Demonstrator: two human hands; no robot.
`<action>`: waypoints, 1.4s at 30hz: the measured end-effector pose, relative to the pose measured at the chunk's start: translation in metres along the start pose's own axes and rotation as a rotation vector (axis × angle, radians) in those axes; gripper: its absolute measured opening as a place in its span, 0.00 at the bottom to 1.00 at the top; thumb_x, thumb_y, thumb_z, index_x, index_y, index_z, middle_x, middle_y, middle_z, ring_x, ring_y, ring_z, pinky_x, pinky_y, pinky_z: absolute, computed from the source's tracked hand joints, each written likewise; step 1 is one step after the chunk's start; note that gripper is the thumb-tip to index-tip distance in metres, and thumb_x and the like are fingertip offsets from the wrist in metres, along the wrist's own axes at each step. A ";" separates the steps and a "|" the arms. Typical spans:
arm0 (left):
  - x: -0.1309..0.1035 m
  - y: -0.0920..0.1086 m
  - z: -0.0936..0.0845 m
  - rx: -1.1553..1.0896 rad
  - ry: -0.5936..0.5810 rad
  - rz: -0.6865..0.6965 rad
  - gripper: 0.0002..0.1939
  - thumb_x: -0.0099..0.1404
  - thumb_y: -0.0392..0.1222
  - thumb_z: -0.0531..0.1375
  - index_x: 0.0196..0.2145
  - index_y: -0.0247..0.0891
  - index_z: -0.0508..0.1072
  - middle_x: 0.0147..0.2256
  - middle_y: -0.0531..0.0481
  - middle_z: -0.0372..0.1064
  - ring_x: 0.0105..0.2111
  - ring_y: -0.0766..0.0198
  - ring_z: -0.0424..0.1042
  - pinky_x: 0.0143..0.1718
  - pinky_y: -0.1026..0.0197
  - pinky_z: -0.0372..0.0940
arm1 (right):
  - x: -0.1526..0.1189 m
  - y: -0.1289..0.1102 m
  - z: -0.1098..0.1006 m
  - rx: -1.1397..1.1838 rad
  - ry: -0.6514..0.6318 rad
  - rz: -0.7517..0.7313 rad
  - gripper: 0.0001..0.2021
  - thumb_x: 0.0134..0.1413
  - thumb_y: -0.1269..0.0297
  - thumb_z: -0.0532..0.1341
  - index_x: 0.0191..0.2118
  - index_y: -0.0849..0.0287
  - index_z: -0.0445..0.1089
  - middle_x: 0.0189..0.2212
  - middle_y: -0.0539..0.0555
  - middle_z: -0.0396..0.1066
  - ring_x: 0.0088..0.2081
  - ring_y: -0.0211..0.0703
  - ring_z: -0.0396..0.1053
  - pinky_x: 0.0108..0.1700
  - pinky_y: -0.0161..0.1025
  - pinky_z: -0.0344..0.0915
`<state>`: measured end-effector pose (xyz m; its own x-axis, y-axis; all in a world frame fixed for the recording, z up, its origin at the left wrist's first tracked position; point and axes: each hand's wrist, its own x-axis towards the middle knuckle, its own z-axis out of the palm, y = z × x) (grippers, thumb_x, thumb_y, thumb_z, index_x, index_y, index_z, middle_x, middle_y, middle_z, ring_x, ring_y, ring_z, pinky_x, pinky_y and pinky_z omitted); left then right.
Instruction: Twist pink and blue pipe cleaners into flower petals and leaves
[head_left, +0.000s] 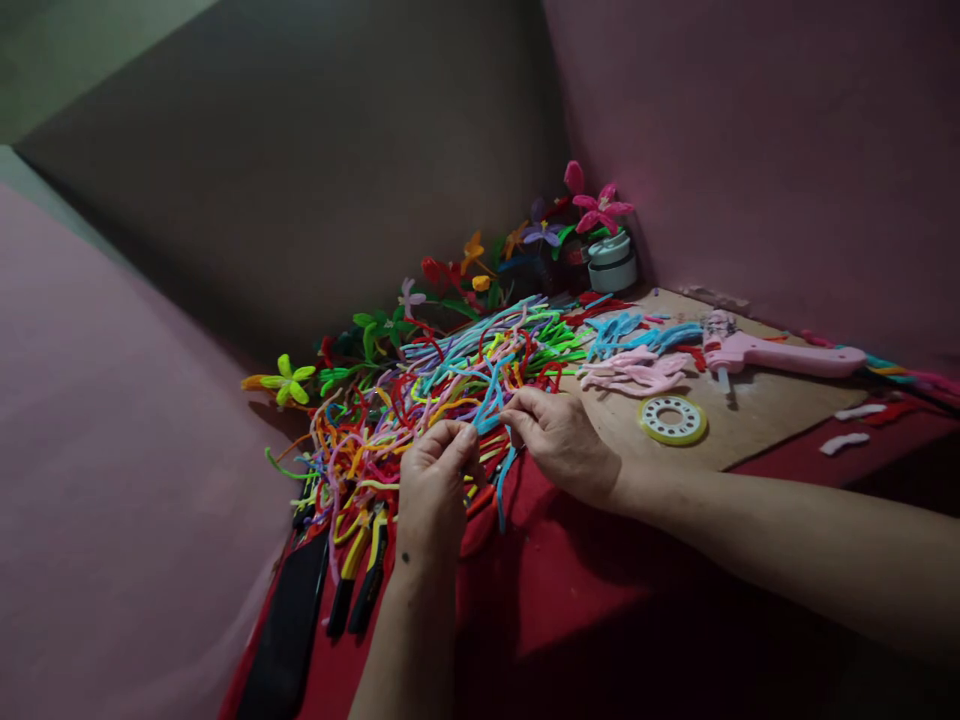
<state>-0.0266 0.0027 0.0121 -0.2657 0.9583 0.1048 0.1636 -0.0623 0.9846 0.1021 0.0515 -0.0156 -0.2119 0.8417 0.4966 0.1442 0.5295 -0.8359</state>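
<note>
Light-blue pipe cleaners [491, 400] are pinched between my two hands, bent into loops, with one end dangling below my right fingers. My left hand [442, 470] is closed, thumb against fingertips, at the left side of the blue strands. Close beside it, my right hand [566, 445] is also closed in a pinch on them. Just behind both hands spreads a tangled heap of coloured pipe cleaners [442, 390]. Exactly how the strands cross between my fingertips is hidden.
Yellow-and-black pliers [365, 570] and a flat black object [283, 630] lie left. On the wooden board [757, 430] are a pink glue gun [795, 355], a tape roll [703, 422] and pink shaped pieces [637, 370]. Pipe-cleaner flowers [287, 381] and a lidded jar [611, 265] stand behind.
</note>
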 end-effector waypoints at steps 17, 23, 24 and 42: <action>-0.002 -0.007 -0.011 0.542 -0.001 0.233 0.08 0.56 0.43 0.57 0.25 0.37 0.69 0.20 0.55 0.61 0.22 0.70 0.60 0.23 0.68 0.56 | 0.008 0.006 -0.008 -0.269 -0.214 -0.335 0.08 0.51 0.71 0.58 0.27 0.62 0.75 0.25 0.54 0.70 0.30 0.38 0.62 0.32 0.34 0.58; 0.000 -0.001 -0.012 0.467 0.023 0.232 0.07 0.52 0.41 0.60 0.22 0.35 0.72 0.24 0.52 0.65 0.26 0.68 0.63 0.28 0.67 0.59 | 0.017 0.002 -0.014 0.123 -0.515 0.087 0.08 0.45 0.67 0.61 0.26 0.65 0.76 0.18 0.49 0.67 0.22 0.32 0.60 0.25 0.30 0.54; 0.001 -0.001 -0.012 0.455 0.024 0.216 0.07 0.51 0.41 0.61 0.22 0.35 0.72 0.23 0.52 0.64 0.25 0.69 0.62 0.26 0.68 0.58 | 0.018 0.001 -0.015 0.121 -0.537 0.113 0.08 0.45 0.67 0.61 0.24 0.66 0.75 0.15 0.47 0.64 0.20 0.30 0.57 0.23 0.30 0.51; 0.000 0.002 -0.006 0.148 -0.048 0.018 0.07 0.54 0.42 0.59 0.26 0.35 0.68 0.13 0.58 0.59 0.11 0.73 0.54 0.11 0.70 0.50 | 0.008 0.005 -0.005 0.728 -0.646 0.491 0.07 0.47 0.67 0.58 0.24 0.66 0.68 0.19 0.51 0.69 0.19 0.33 0.64 0.24 0.31 0.61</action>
<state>-0.0324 0.0013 0.0146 -0.2160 0.9700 0.1115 0.3071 -0.0409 0.9508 0.1059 0.0619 -0.0149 -0.7858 0.6176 0.0326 -0.2104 -0.2174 -0.9531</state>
